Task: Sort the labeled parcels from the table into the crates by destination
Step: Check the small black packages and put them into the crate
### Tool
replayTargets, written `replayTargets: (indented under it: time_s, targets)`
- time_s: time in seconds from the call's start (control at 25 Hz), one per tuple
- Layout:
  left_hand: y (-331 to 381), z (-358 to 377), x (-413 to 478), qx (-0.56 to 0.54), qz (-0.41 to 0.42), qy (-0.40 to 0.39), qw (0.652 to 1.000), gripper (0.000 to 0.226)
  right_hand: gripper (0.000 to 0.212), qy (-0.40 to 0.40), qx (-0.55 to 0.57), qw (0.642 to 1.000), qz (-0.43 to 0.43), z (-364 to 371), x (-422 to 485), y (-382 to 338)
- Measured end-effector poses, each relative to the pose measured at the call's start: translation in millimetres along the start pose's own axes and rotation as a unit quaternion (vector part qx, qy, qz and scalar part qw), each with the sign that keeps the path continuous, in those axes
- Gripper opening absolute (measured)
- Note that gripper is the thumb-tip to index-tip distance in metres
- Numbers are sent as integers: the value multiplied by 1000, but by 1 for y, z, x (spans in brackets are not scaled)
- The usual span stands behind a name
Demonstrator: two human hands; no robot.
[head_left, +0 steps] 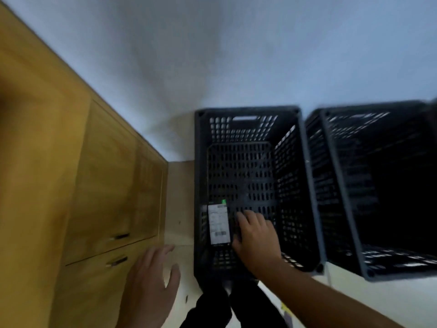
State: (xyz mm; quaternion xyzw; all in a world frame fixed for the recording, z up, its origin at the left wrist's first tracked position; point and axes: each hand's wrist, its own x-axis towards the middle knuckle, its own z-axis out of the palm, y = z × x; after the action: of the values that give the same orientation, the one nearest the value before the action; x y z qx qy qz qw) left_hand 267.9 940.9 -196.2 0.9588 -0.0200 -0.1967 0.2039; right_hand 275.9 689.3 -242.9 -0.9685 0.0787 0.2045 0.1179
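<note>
A dark parcel with a white shipping label (pixel 219 224) and a small green mark lies inside a black perforated crate (pixel 199 162), near its left wall. My right hand (pixel 254 235) reaches into that crate, its fingers lying on the parcel's right side next to the label. Whether those fingers grip the parcel or just rest on it is unclear. My left hand (pixel 151 280) hovers outside the crate to the left, fingers spread and holding nothing. A second black crate (pixel 343 185) stands just to the right of the first, and its inside is too dark to see.
Both crates stand on a pale floor against a white wall (pixel 236 55). A wooden cabinet (pixel 94 185) with two metal handles fills the left side. My dark trouser legs (pixel 231 308) show below the first crate. The frame is blurred by motion.
</note>
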Motion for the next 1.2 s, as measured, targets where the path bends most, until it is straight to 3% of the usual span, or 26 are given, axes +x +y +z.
replayTargets:
  time_s: [0.12, 0.32, 0.68, 0.96, 1.2]
  targets:
    - [60, -57, -14, 18, 88, 11, 996, 42, 65, 110, 10, 993, -33, -94, -68, -5]
    - [147, -116, -28, 24, 276, 29, 961, 46, 60, 206, -7, 978, -23, -189, -159, -3]
    - [268, -99, -91, 45, 495, -4, 868, 47, 45, 375, 69, 911, 156, -227, -305, 65]
    - [361, -39, -145, 86, 561, -23, 823, 47, 46, 409, 117, 862, 276, -209, -390, 168]
    - [470, 46, -212, 97, 546, -28, 832, 46, 50, 395, 127, 862, 291, -179, -447, 303]
